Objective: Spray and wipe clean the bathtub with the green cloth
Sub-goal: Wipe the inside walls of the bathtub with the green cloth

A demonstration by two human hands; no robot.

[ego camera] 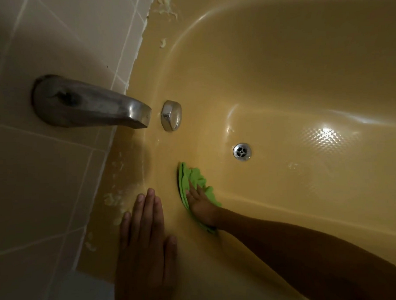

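Observation:
A yellow bathtub (280,78) fills most of the view, seen from above. The green cloth (197,176) lies bunched against the tub's inner end wall, below and left of the drain. My right hand (200,204) presses flat on the cloth with straight fingers, the arm reaching in from the lower right. My left hand (144,238) rests flat on the tub's rim at the faucet end, fingers straight and together, holding nothing. No spray bottle is in view.
A dull metal spout (88,104) sticks out from the tiled wall (35,179) on the left. A chrome overflow cap (171,114) sits beside it. The round drain (242,151) lies in the tub floor. Pale residue flecks (113,199) dot the rim.

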